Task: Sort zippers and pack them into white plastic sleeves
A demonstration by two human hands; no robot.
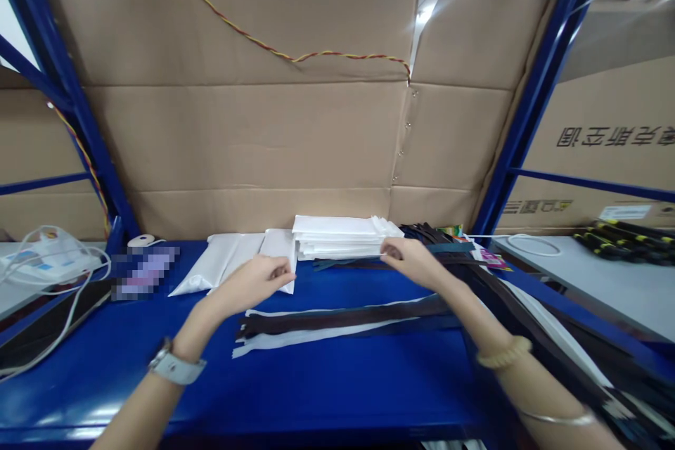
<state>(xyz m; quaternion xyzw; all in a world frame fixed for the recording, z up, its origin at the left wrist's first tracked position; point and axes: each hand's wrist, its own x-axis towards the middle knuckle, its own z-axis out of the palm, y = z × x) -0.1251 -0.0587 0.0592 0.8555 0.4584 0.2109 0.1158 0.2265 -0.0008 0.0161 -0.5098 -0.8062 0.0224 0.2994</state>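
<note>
My left hand (259, 283) is closed, fingers curled in, in front of the white plastic packets (232, 257) lying side by side. Whether it pinches something small I cannot make out. My right hand (410, 258) is also closed, at the right end of a stack of flat white bags (337, 232). Its fingertips are pressed together, and their contents, if any, do not show. Between my forearms a loose row of zippers (337, 320), dark brown, white and navy, lies across the blue tabletop (316, 394).
More long zippers (527, 323) spread along the right side. A cardboard wall (253, 133) closes off the back between blue posts (532, 98). White cables and a power strip (47, 260) sit at left, near a blurred-out purple item (145, 273).
</note>
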